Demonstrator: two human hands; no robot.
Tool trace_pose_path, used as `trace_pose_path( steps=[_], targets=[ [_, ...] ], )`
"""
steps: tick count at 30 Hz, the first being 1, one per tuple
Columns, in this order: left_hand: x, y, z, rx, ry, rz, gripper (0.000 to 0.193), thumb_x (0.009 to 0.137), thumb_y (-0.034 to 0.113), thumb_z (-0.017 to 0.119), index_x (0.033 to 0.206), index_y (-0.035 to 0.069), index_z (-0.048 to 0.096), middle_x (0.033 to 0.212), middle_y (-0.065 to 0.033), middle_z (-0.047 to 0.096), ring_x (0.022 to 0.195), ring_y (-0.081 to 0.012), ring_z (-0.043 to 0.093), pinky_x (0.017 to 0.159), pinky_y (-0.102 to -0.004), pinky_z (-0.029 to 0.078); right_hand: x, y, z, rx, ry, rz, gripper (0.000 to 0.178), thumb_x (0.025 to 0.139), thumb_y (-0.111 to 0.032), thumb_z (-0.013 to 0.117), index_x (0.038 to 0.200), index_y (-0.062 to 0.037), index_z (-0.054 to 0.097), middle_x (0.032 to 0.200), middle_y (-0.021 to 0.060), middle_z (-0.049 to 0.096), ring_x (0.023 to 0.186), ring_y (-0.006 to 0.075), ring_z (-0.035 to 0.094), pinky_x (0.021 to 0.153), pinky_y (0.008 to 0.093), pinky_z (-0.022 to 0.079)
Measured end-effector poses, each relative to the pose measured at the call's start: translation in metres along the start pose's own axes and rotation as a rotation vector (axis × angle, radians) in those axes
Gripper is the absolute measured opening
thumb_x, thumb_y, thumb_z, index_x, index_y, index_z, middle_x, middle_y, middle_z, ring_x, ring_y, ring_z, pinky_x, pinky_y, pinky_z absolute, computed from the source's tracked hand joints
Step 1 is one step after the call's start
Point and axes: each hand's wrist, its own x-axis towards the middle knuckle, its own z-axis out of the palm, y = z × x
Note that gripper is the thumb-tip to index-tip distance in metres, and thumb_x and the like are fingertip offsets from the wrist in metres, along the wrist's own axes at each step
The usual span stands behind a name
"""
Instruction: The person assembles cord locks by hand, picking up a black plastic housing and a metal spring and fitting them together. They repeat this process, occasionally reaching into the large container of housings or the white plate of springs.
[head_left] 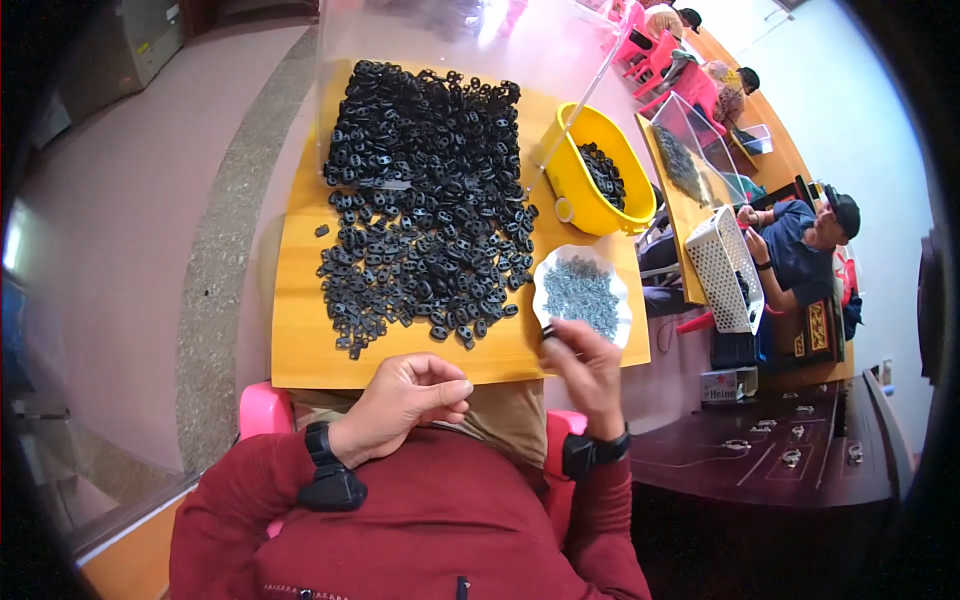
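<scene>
My right hand (pixel 590 375) is raised at the front right of the wooden table, its thumb and fingers pinching a small black plastic piece (pixel 548 332). Close beyond it, a white scalloped dish (pixel 540 290) holds many tiny silvery metal pieces (pixel 580 292), too small to make out singly. At the table's front edge, my left hand (pixel 412 398) has its thumb and fingertips pressed together; whatever they hold, if anything, is hidden. Ahead of both hands spreads a large heap of black two-holed oval plastic pieces (pixel 430 170), with smaller flat black pieces (pixel 355 305) at its near left.
A clear plastic box (pixel 400 40) with an open front stands around the heap's far part. Right of it is a yellow tub (pixel 568 190) of black pieces. Farther right, a person (pixel 795 250) sits by a white perforated basket (pixel 715 265); pink chairs (pixel 655 65) stand beyond.
</scene>
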Motion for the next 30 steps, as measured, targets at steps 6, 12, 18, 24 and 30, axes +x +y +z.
trace_pose_path(
  steps=[6, 12, 18, 24, 30],
  targets=[
    [-0.015, 0.002, -0.004, -0.009, 0.005, 0.057, 0.013, 0.089, 0.008, 0.065, 0.099, 0.002, 0.061, 0.088, -0.0058, 0.064, 0.077, -0.0134, 0.065, 0.071, -0.0282, 0.057, 0.021, -0.003, -0.038, -0.848, 0.273, -0.31, 0.029, 0.082, 0.003, 0.062, 0.111, 0.0034, 0.059, 0.098, 0.0153, 0.062, 0.076, 0.0216, 0.062, 0.065, 0.0303, 0.05],
    [-0.056, -0.003, -0.038, -0.158, 0.144, 0.055, 0.012, 0.094, 0.013, 0.058, 0.099, 0.002, 0.059, 0.091, -0.0076, 0.064, 0.08, -0.0158, 0.065, 0.073, -0.0298, 0.056, 0.011, -0.042, 0.047, -0.565, 0.044, -0.435, 0.029, 0.077, 0.007, 0.066, 0.104, 0.0, 0.062, 0.098, 0.0137, 0.062, 0.071, 0.0193, 0.063, 0.063, 0.0281, 0.052],
    [-0.068, -0.01, -0.069, -0.18, 0.169, 0.009, 0.015, 0.095, 0.013, 0.054, 0.1, 0.0, 0.06, 0.092, -0.008, 0.064, 0.083, -0.0173, 0.065, 0.077, -0.0319, 0.056, 0.019, -0.049, 0.12, -0.559, -0.155, -0.678, 0.038, 0.072, -0.004, 0.076, 0.107, -0.0021, 0.061, 0.104, 0.014, 0.06, 0.085, 0.0265, 0.062, 0.067, 0.0332, 0.053],
    [-0.06, -0.021, -0.078, -0.192, 0.242, -0.014, 0.02, 0.094, 0.008, 0.052, 0.112, 0.0, 0.056, 0.105, -0.0112, 0.062, 0.092, -0.0199, 0.063, 0.083, -0.0333, 0.054, 0.046, -0.067, 0.14, -0.553, -0.261, -0.723, 0.052, 0.068, -0.01, 0.079, 0.114, -0.0013, 0.057, 0.119, 0.0184, 0.052, 0.105, 0.0346, 0.054, 0.085, 0.0407, 0.05],
    [-0.055, -0.025, -0.083, -0.219, 0.253, -0.006, 0.03, 0.091, -0.002, 0.046, 0.121, -0.001, 0.049, 0.114, -0.0137, 0.059, 0.1, -0.0229, 0.062, 0.088, -0.036, 0.054, 0.059, -0.06, 0.18, -0.715, -0.464, -0.817, 0.064, 0.073, -0.03, 0.075, 0.125, -0.0017, 0.05, 0.133, 0.0226, 0.041, 0.125, 0.041, 0.039, 0.104, 0.0489, 0.035]
  ],
)
